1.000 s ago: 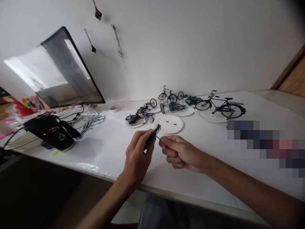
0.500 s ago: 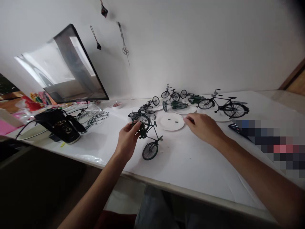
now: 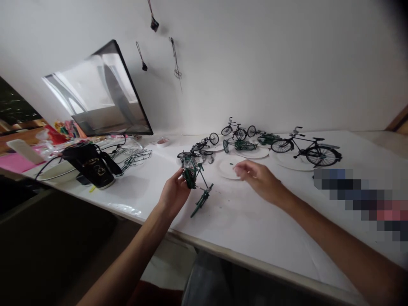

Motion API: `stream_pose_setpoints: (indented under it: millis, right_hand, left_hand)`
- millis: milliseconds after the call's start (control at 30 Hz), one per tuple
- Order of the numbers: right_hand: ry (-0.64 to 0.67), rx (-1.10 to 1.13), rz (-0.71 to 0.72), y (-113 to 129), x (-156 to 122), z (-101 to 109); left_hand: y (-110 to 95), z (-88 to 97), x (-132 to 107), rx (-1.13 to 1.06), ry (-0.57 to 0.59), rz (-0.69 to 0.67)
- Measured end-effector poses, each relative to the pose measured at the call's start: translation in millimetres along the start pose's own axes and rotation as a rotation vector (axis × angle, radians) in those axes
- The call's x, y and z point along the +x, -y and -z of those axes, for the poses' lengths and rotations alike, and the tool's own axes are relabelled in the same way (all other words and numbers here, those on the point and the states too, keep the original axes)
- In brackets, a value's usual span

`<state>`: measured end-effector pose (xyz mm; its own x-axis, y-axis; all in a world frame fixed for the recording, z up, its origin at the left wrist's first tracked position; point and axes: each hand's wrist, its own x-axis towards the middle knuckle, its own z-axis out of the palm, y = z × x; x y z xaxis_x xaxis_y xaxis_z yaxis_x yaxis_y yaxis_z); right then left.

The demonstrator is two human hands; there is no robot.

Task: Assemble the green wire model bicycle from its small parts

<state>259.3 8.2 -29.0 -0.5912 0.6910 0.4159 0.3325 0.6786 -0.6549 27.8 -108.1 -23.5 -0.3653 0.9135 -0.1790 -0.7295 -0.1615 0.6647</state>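
Along the white table (image 3: 242, 221), left to right: small dish (image 3: 162, 141) holding red bits; left hand (image 3: 174, 195) pinching a green model bicycle (image 3: 192, 178) by its frame; right hand (image 3: 258, 180) half-open, empty, just beside a paper plate (image 3: 227, 168) with small black bits; six more model bicycles (image 3: 306, 146), some on plates.

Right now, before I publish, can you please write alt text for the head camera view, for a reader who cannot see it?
A left hand holds a tilted small green model bicycle, and an open right hand is beside a paper plate on a white table. More model bicycles are behind them.
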Motion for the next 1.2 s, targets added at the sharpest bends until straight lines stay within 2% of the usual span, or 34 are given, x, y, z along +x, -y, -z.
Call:
stream_pose_setpoints:
  millis: [33,100,233,367,533,667,900,1067,1200]
  right_hand:
    - [0.077,0.165,0.007,9,-3,-7]
    - [0.174,0.348,0.012,27,-11,-20]
    - [0.208,0.447,0.036,49,-22,-32]
    - [0.187,0.476,-0.004,52,-21,-30]
    - [0.254,0.581,-0.082,41,-16,-26]
    - [0.244,0.600,-0.170,36,-13,-24]
    - [0.183,0.590,-0.175,37,-12,-24]
    - [0.036,0.555,-0.137,33,-11,-25]
    - [-0.054,0.469,-0.075,31,-11,-22]
  left_hand:
    - [3,-0.8,-1,-0.004,-0.008,0.002]
    - [8,-3.5,-5,-0.007,-0.014,0.004]
    - [19,-11.5,-12,0.004,-0.010,0.004]
    - [23,-13.6,-11,0.016,-0.033,0.017]
    - [19,-6.8,-3,0.011,-0.064,-0.008]
    - [17,-2.5,0,0.004,-0.058,-0.014]
    - [16,5.6,-1,0.033,0.005,-0.024]
    - [15,11.1,-5,0.106,0.054,-0.050]
    - [8,12.6,-4,0.208,0.097,-0.162]
